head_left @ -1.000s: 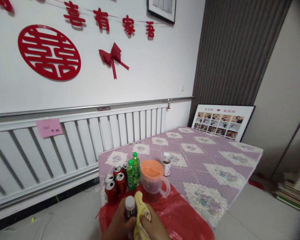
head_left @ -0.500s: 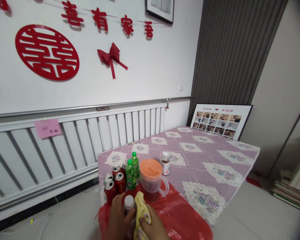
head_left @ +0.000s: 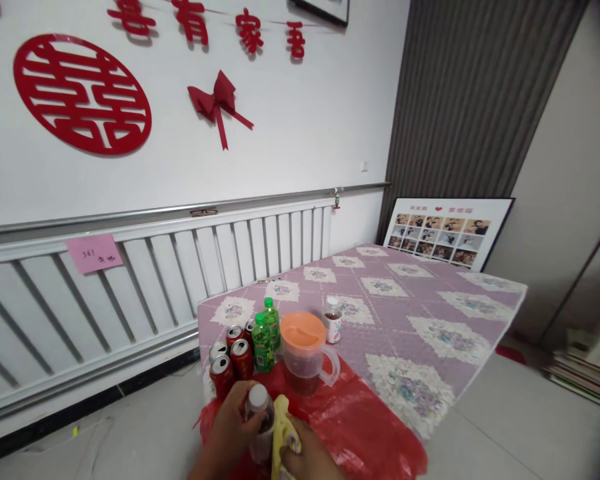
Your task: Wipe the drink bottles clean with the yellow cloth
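Observation:
My left hand [head_left: 233, 427] is wrapped round a clear bottle [head_left: 261, 447] with a white cap, held upright near the table's front edge. A yellow cloth [head_left: 283, 433] is bunched in my right hand [head_left: 310, 453], right beside the bottle; whether the cloth touches it I cannot tell. Just beyond my hands stands a clear plastic pitcher [head_left: 303, 363] with an orange lid and dark liquid inside. A red plastic bag [head_left: 365, 427] lies spread beneath the pitcher and the bottle. To the left are two green bottles [head_left: 264, 343] and several opened cans [head_left: 242, 359].
Behind the pitcher stands a small white-capped bottle [head_left: 333, 320] with dark liquid. The table has a purple floral cloth [head_left: 430, 333]. A white radiator [head_left: 170, 280] runs along the wall. A framed photo board [head_left: 447, 230] leans at the back right; stacked books [head_left: 585, 380] sit on the right.
The view has tilted down and shifted slightly. My left hand's grip sits lower on the bottle, showing more of its neck. The cloth remains in my right hand.

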The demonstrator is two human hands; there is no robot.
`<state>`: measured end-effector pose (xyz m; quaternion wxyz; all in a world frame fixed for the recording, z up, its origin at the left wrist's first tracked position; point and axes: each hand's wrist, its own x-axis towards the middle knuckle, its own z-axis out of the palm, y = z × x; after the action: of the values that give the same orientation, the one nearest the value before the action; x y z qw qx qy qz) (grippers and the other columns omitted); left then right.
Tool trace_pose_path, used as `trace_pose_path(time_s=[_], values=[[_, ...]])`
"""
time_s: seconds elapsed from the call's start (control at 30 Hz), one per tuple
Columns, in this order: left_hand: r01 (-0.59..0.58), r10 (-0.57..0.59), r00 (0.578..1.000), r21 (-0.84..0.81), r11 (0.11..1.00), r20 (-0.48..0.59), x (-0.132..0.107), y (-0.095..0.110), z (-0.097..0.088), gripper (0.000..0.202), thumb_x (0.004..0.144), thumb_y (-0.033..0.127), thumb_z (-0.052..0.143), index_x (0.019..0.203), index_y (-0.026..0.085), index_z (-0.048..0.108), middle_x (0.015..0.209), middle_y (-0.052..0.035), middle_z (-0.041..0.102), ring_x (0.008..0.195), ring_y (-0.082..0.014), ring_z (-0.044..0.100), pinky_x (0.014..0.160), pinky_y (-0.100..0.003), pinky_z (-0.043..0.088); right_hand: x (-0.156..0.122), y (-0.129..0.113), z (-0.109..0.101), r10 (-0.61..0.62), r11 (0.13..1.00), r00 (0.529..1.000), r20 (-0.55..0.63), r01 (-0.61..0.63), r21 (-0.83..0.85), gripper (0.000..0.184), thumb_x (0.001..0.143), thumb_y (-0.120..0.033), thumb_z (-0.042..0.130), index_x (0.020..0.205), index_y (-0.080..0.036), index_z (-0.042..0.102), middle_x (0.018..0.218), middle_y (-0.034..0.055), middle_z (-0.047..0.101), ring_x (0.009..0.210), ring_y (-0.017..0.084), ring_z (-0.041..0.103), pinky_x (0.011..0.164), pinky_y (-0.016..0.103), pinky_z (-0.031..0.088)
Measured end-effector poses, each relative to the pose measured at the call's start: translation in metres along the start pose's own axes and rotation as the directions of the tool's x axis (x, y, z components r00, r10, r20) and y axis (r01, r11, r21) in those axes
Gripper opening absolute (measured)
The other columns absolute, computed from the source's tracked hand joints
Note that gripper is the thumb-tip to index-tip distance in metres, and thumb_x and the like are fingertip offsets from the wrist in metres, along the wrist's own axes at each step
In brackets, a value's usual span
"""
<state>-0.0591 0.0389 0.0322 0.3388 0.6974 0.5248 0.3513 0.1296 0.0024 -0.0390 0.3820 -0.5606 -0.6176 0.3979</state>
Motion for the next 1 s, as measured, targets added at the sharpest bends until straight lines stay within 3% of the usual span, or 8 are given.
trace_pose_path(time_s=[0.17, 0.27, 0.33, 0.5, 0.7, 0.87, 1.0], values=[[-0.012, 0.02, 0.996, -0.098, 0.995, 0.083, 0.003, 0.007, -0.007, 0.036, 0.072, 0.017, 0.062, 0.108, 0.019, 0.065, 0.112, -0.0073, 0.07, 0.107, -0.0233, 0.065, 0.088, -0.029, 0.052, 0.015, -0.039, -0.02, -0.079, 0.997, 0.997, 0.009, 0.079, 0.015, 0.067, 0.068, -0.014, 0.052, 0.134, -0.014, 0.06, 0.136, 0.0144, 0.064, 0.129, 0.029, 0.058, 0.112, 0.042, 0.042], [-0.009, 0.028, 0.992, -0.148, 0.989, 0.124, 0.003, 0.01, -0.009, 0.039, 0.072, 0.016, 0.063, 0.111, 0.018, 0.065, 0.113, -0.0074, 0.069, 0.107, -0.0233, 0.065, 0.088, -0.03, 0.053, 0.025, -0.065, -0.031, -0.121, 0.992, 0.992, 0.031, 0.12, 0.032, 0.069, 0.066, -0.012, 0.051, 0.135, -0.016, 0.059, 0.145, 0.0119, 0.058, 0.135, 0.027, 0.052, 0.116, 0.041, 0.037], [-0.022, 0.039, 0.992, -0.145, 0.989, 0.121, 0.003, 0.009, -0.009, 0.04, 0.072, 0.015, 0.061, 0.112, 0.019, 0.065, 0.114, -0.007, 0.069, 0.108, -0.023, 0.065, 0.089, -0.03, 0.052, 0.028, -0.073, -0.033, -0.112, 0.993, 0.992, 0.064, 0.11, 0.046, 0.07, 0.064, -0.01, 0.05, 0.133, -0.016, 0.06, 0.141, 0.0104, 0.062, 0.131, 0.025, 0.056, 0.113, 0.038, 0.041], [-0.027, 0.035, 0.995, -0.092, 0.995, 0.09, 0.002, 0.003, -0.006, 0.039, 0.072, 0.015, 0.06, 0.111, 0.019, 0.065, 0.114, -0.0064, 0.069, 0.108, -0.0226, 0.064, 0.088, -0.029, 0.053, 0.021, -0.056, -0.022, -0.014, 1.0, 0.989, 0.146, 0.011, 0.022, 0.05, 0.065, -0.011, 0.049, 0.111, -0.017, 0.069, 0.107, 0.007, 0.078, 0.098, 0.024, 0.072, 0.087, 0.032, 0.055], [-0.023, 0.026, 0.998, -0.048, 0.999, 0.063, 0.002, 0.004, -0.004, 0.038, 0.073, 0.017, 0.058, 0.109, 0.02, 0.065, 0.111, -0.0059, 0.07, 0.105, -0.0222, 0.065, 0.087, -0.031, 0.053, -0.012, -0.04, -0.022, 0.075, 0.997, 0.981, 0.177, -0.068, -0.041, 0.045, 0.064, -0.011, 0.052, 0.103, -0.021, 0.073, 0.099, 0.0057, 0.08, 0.088, 0.024, 0.074, 0.077, 0.031, 0.055], [-0.024, 0.025, 0.999, -0.039, 0.999, 0.041, 0.001, 0.004, -0.004, 0.04, 0.072, 0.016, 0.058, 0.111, 0.02, 0.065, 0.114, -0.0069, 0.071, 0.108, -0.0229, 0.065, 0.092, -0.032, 0.052, -0.041, -0.054, -0.045, 0.111, 0.992, 0.957, 0.27, -0.121, 0.02, 0.05, 0.064, -0.015, 0.055, 0.108, -0.027, 0.076, 0.105, 0.0018, 0.08, 0.097, 0.025, 0.073, 0.084, 0.031, 0.055], [-0.015, 0.018, 0.998, -0.053, 0.999, 0.057, 0.0, 0.007, -0.005, 0.039, 0.073, 0.019, 0.058, 0.112, 0.019, 0.064, 0.115, -0.0077, 0.071, 0.108, -0.0235, 0.065, 0.089, -0.032, 0.053, -0.046, -0.047, -0.071, 0.073, 0.997, 0.982, 0.175, -0.079, 0.023, 0.058, 0.066, -0.019, 0.053, 0.121, -0.02, 0.07, 0.117, 0.0063, 0.077, 0.107, 0.026, 0.071, 0.097, 0.037, 0.053]])
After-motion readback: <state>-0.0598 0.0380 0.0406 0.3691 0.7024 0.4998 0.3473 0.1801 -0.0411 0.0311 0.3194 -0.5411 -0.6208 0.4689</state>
